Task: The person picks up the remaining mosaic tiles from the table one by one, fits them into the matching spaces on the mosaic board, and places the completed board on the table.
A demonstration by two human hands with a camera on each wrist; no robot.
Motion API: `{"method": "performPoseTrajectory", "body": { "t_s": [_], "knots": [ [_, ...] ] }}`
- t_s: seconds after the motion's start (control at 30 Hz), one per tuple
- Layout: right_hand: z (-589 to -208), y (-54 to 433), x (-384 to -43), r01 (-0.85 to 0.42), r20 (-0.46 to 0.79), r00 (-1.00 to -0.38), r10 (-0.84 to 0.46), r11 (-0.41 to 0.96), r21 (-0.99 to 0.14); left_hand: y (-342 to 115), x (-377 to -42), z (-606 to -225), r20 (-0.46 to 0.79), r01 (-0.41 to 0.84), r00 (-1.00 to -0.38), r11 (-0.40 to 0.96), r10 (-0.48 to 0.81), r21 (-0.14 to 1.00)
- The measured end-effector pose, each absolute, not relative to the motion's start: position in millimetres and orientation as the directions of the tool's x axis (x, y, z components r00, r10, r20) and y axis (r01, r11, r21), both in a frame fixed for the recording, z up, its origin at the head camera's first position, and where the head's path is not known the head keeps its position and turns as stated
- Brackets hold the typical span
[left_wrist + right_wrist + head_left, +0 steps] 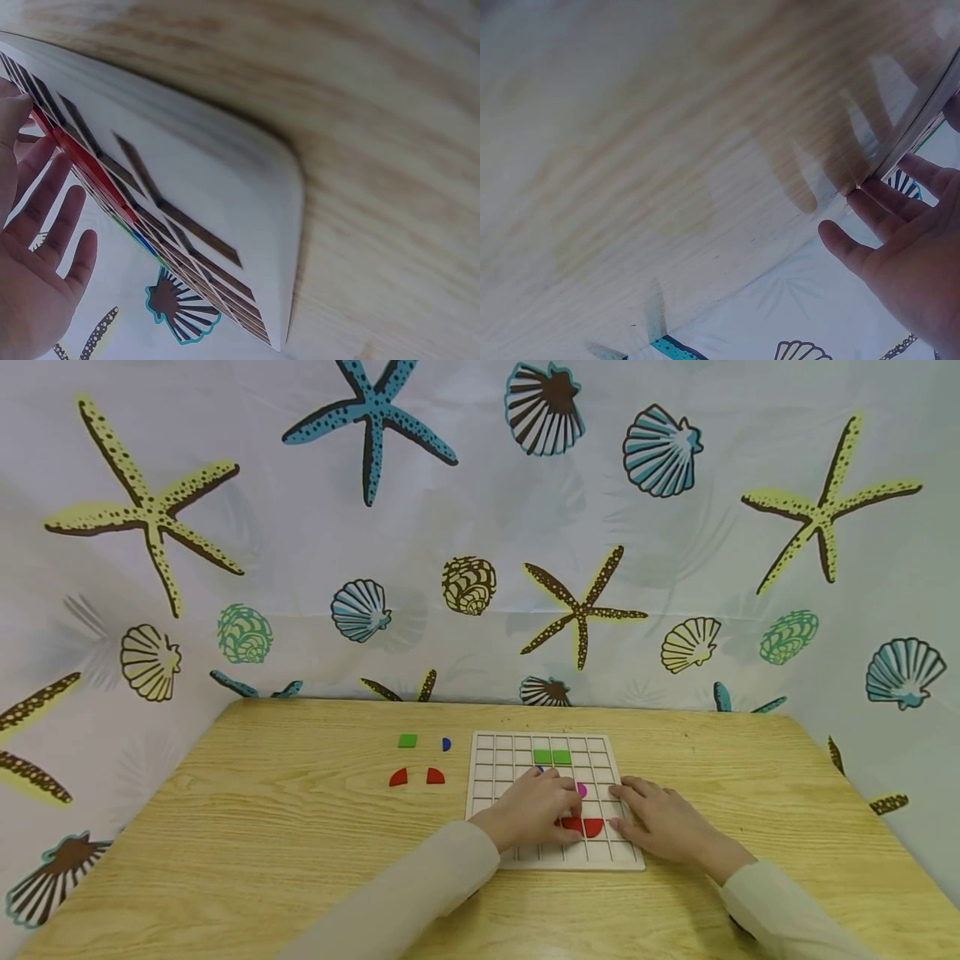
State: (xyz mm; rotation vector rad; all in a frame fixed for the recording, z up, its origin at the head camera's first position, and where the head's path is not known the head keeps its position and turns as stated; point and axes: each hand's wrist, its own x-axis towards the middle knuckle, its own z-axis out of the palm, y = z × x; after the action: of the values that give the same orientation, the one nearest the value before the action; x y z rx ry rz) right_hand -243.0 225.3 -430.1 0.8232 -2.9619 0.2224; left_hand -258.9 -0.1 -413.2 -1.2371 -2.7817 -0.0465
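A white gridded board point(555, 853) lies on the table. My left hand point(536, 810) reaches over it, thumb and index finger pinching the edges of a red piece point(572, 824) in the lower part of the grid. Directly right of that sits a red quarter-circle piece point(593, 827). The left wrist view shows the left hand point(41, 255) with its other fingers loosely spread beside the red pieces. My right hand point(667, 821) rests at the board's right edge, fingertips on the rim and fingers loosely extended; in the right wrist view that hand point(907, 232) holds no piece.
Two green pieces point(552, 757), a magenta circle point(581, 790) and a partly covered blue piece point(538, 768) are on the board. Left of it lie a green rectangle point(407, 741), a blue half-circle point(446, 744) and two red quarter-circles point(436, 776). A patterned cloth point(450, 652) stands behind the table.
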Motion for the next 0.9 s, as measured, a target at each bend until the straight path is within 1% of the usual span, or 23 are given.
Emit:
{"method": "performPoseTrajectory", "body": {
  "t_s": [0.43, 0.9],
  "knots": [
    [-430.1, 225.6, -242.8, -0.514, 0.091, -0.857, -0.506, 0.848, -0.126, -0.2, -258.1, -412.1, 0.099, 0.742, -0.666, 0.670, 0.740, -0.013],
    [-430.4, 225.4, -243.0, -0.513, 0.087, -0.858, -0.506, 0.849, -0.128, -3.4, -259.4, -411.7, 0.105, 0.747, -0.662, 0.665, 0.742, 0.010]
  ]
}}
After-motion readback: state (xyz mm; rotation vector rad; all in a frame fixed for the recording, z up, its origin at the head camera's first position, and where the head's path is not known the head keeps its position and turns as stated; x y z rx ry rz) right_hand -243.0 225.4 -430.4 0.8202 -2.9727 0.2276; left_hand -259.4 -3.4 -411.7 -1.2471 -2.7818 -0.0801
